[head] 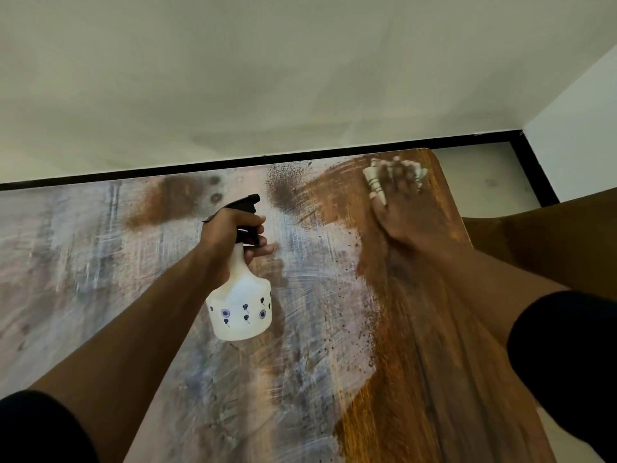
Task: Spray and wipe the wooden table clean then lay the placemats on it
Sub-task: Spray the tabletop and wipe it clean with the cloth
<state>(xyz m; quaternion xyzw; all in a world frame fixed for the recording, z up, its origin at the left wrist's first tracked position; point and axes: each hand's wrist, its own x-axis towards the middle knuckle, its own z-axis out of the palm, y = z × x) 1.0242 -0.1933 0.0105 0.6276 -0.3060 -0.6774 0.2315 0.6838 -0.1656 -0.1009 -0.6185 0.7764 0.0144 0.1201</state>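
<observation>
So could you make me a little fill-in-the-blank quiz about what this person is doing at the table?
1. The left hand grips a white spray bottle with a ____ trigger head.
2. The right hand presses a cloth near the table's far ____ corner.
3. The wooden table looks cleaner and browner on its ____ side.
4. There are ____ placemats on the table.

Missing words: black; right; right; no

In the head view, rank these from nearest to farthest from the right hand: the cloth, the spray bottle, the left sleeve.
1. cloth: under the right hand, far right corner of the table.
2. spray bottle: held mid-table, to its left.
3. left sleeve: bottom left corner, farthest.
</observation>
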